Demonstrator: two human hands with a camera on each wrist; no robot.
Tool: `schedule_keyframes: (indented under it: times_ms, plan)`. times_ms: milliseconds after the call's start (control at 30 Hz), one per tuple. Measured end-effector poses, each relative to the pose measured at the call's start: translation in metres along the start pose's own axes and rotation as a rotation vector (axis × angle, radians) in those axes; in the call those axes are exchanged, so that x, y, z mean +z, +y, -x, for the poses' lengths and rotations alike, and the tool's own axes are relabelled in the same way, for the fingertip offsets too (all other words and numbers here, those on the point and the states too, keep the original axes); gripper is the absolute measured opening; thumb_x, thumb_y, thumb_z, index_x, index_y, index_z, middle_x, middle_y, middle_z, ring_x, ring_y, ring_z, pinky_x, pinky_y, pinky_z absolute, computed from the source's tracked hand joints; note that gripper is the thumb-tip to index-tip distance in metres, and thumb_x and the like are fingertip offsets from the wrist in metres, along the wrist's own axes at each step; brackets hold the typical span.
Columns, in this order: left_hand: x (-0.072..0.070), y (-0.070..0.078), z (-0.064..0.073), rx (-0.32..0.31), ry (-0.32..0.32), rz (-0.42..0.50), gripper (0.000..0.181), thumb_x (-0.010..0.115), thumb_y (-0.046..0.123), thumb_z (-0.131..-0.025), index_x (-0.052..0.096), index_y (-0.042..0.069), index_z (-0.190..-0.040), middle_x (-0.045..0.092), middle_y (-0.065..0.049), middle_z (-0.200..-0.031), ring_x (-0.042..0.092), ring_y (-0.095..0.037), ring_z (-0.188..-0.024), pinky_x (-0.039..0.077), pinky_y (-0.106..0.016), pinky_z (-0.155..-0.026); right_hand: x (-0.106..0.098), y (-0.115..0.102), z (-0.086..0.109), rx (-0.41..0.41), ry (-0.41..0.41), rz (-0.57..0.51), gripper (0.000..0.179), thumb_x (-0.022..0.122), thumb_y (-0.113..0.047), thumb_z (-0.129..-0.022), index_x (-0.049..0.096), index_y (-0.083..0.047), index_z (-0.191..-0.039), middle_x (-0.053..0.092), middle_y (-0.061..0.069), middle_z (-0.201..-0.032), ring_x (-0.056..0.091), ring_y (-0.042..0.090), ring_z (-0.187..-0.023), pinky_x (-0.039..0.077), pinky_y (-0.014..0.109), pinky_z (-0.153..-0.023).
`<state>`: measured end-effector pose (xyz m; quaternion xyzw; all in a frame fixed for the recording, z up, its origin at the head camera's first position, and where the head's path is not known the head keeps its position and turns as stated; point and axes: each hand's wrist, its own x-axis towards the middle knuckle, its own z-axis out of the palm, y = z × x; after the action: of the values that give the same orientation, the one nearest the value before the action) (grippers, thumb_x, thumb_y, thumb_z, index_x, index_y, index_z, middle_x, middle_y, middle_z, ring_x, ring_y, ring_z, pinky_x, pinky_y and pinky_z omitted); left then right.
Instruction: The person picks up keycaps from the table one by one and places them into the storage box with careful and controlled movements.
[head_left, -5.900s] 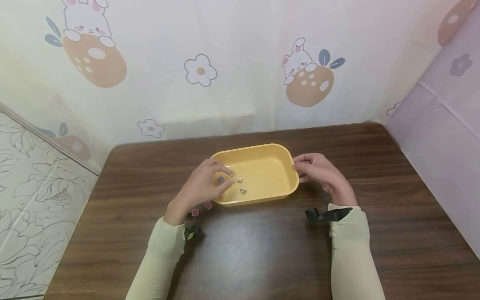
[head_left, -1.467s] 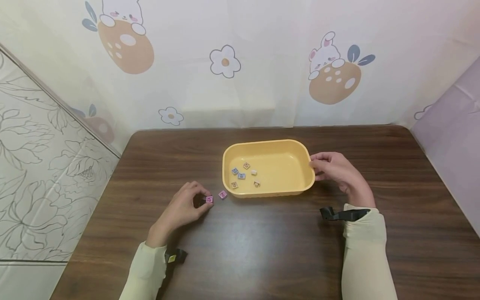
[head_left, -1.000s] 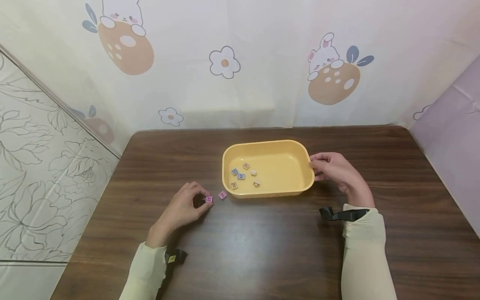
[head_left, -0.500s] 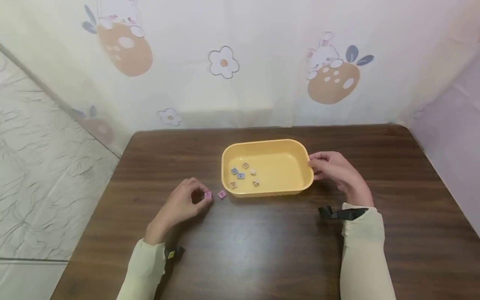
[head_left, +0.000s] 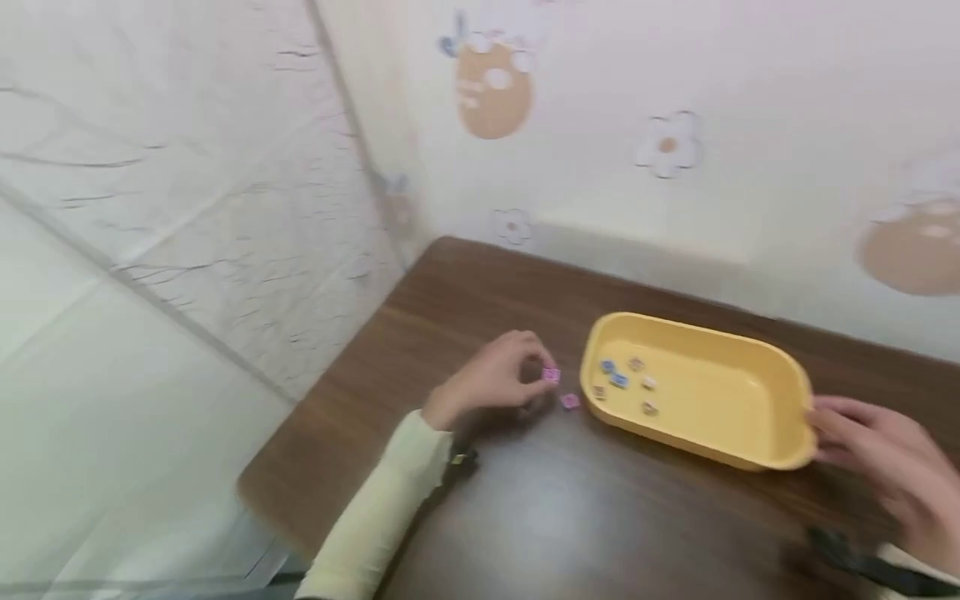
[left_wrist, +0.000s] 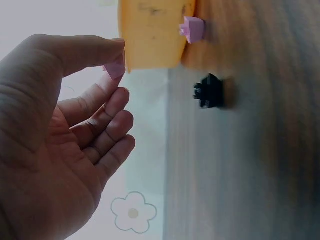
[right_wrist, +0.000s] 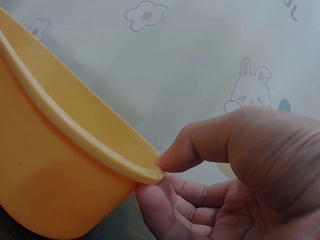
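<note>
My left hand pinches a small pink square plastic piece between thumb and index finger, beside the left end of a yellow tray. A second pink piece, with a short stub on top, lies on the table against the tray's near left corner. A black piece with small prongs stands below the left hand in the left wrist view. My right hand grips the tray's right rim, thumb on top and fingers underneath. Inside the tray's left part lie blue pieces and several pale ones.
The brown wooden table has its rounded left corner and edge in view. A printed curtain hangs right behind it, and a white patterned panel stands to the left. Each wrist wears a black strap.
The head view has swung left. Earlier the left hand let a blue piece go in the tray, then took a pink piece and raised it off the table. The right hand stays on the rim.
</note>
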<state>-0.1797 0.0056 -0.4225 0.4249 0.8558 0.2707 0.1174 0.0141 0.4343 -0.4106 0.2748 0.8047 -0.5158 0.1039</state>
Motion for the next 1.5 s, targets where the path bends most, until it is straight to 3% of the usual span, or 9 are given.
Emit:
schedule_keyframes:
  times_ms: [67, 133, 200, 333, 500, 867, 1067, 1500]
  plan:
    - [-0.018, -0.010, 0.015, -0.040, 0.039, -0.003, 0.015, 0.079, 0.035, -0.095, 0.077, 0.026, -0.106, 0.070, 0.010, -0.110, 0.062, -0.012, -0.113, 0.051, -0.034, -0.106, 0.025, -0.028, -0.001, -0.028, -0.058, 0.068, 0.074, 0.049, -0.041, -0.111, 0.035, 0.018, -0.152, 0.062, -0.029, -0.093, 0.069, -0.005, -0.082, 0.063, 0.027, -0.075]
    - [-0.033, -0.016, 0.024, -0.068, 0.061, 0.005, 0.015, 0.080, 0.034, -0.094, 0.076, 0.026, -0.105, 0.069, 0.010, -0.109, 0.062, -0.013, -0.113, 0.052, -0.037, -0.107, 0.041, -0.042, -0.004, -0.090, -0.103, 0.040, 0.075, 0.053, -0.041, -0.110, 0.035, 0.017, -0.153, 0.064, -0.025, -0.099, 0.071, -0.003, -0.087, 0.064, 0.027, -0.079]
    - [-0.043, -0.019, 0.027, -0.075, 0.067, 0.018, 0.016, 0.080, 0.034, -0.094, 0.074, 0.025, -0.106, 0.068, 0.010, -0.109, 0.061, -0.014, -0.113, 0.052, -0.039, -0.107, 0.052, -0.051, -0.005, -0.109, -0.099, 0.008, 0.070, 0.056, -0.037, -0.109, 0.038, 0.015, -0.152, 0.065, -0.020, -0.101, 0.072, -0.001, -0.087, 0.064, 0.027, -0.080]
    - [-0.054, -0.020, 0.033, -0.079, 0.072, 0.032, 0.018, 0.078, 0.035, -0.095, 0.074, 0.023, -0.107, 0.068, 0.009, -0.111, 0.059, -0.015, -0.115, 0.051, -0.042, -0.110, 0.063, -0.062, -0.014, -0.141, -0.112, -0.021, 0.063, 0.058, -0.031, -0.109, 0.041, 0.016, -0.148, 0.066, -0.013, -0.102, 0.072, 0.001, -0.085, 0.065, 0.027, -0.079]
    - [-0.053, -0.019, 0.033, -0.083, 0.081, 0.040, 0.018, 0.080, 0.032, -0.093, 0.074, 0.022, -0.106, 0.068, 0.009, -0.109, 0.060, -0.017, -0.114, 0.052, -0.041, -0.108, 0.067, -0.064, -0.013, -0.141, -0.109, -0.033, 0.062, 0.059, -0.032, -0.108, 0.044, 0.014, -0.147, 0.068, -0.012, -0.102, 0.073, 0.002, -0.086, 0.065, 0.028, -0.081]
    - [-0.049, -0.018, 0.029, -0.026, 0.113, 0.045, 0.017, 0.080, 0.032, -0.093, 0.074, 0.021, -0.103, 0.069, 0.007, -0.107, 0.062, -0.018, -0.112, 0.053, -0.041, -0.106, 0.064, -0.064, -0.004, -0.122, -0.086, -0.028, 0.063, 0.060, -0.034, -0.108, 0.045, 0.013, -0.148, 0.068, -0.009, -0.104, 0.074, 0.002, -0.087, 0.065, 0.029, -0.082]
    - [-0.051, -0.017, 0.031, -0.041, 0.130, 0.059, 0.016, 0.081, 0.033, -0.092, 0.073, 0.021, -0.101, 0.068, 0.007, -0.106, 0.061, -0.016, -0.112, 0.052, -0.043, -0.108, 0.069, -0.068, -0.006, -0.118, -0.090, -0.012, 0.062, 0.059, -0.034, -0.108, 0.046, 0.012, -0.149, 0.068, -0.001, -0.112, 0.072, 0.002, -0.088, 0.065, 0.028, -0.083]
    - [-0.053, -0.017, 0.032, -0.043, 0.133, 0.066, 0.018, 0.079, 0.035, -0.093, 0.074, 0.021, -0.103, 0.068, 0.006, -0.108, 0.061, -0.017, -0.112, 0.052, -0.044, -0.106, 0.079, -0.073, -0.008, -0.142, -0.082, -0.021, 0.055, 0.059, -0.029, -0.108, 0.051, 0.012, -0.143, 0.068, 0.002, -0.108, 0.068, 0.005, -0.086, 0.064, 0.027, -0.079]
